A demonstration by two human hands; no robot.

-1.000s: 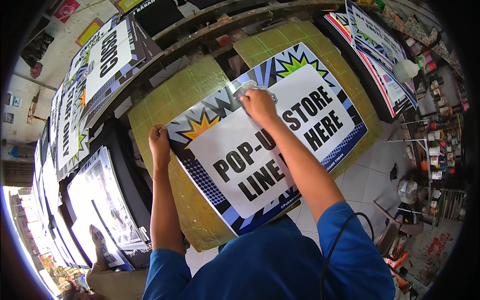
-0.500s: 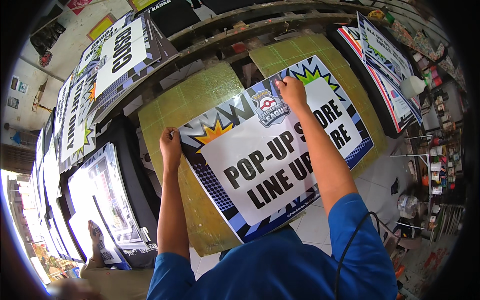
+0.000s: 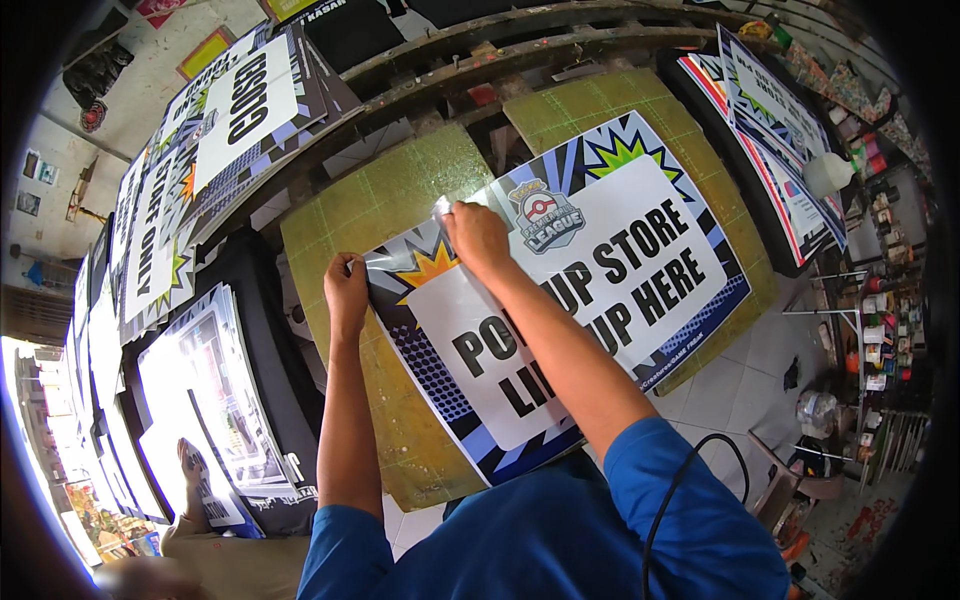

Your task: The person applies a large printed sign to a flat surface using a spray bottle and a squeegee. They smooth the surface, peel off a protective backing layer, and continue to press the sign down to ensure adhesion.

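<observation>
A large printed poster (image 3: 640,290) with a white centre panel, bold black lettering and starburst patterns lies slanted across two greenish-yellow boards (image 3: 420,165). At its upper left corner my left hand (image 3: 347,290) is closed, thumb and fingers pinching the corner. My right hand (image 3: 478,238) is closed too, at the upper edge left of the round logo. From its fingertips a clear, shiny film strip (image 3: 443,206) sticks out and glints. My right forearm covers part of the lettering.
Stacks of similar printed signs (image 3: 245,105) fill the left and upper left; more signs (image 3: 775,130) stand at the upper right beside a white bottle (image 3: 828,174). Paint pots (image 3: 875,335) line a right-hand rack. Another person's hand (image 3: 190,462) touches sheets at lower left.
My right hand has slid left along the poster's upper edge, from beyond the logo to its left side. My left hand stays at the corner. The lettering on the right is now uncovered.
</observation>
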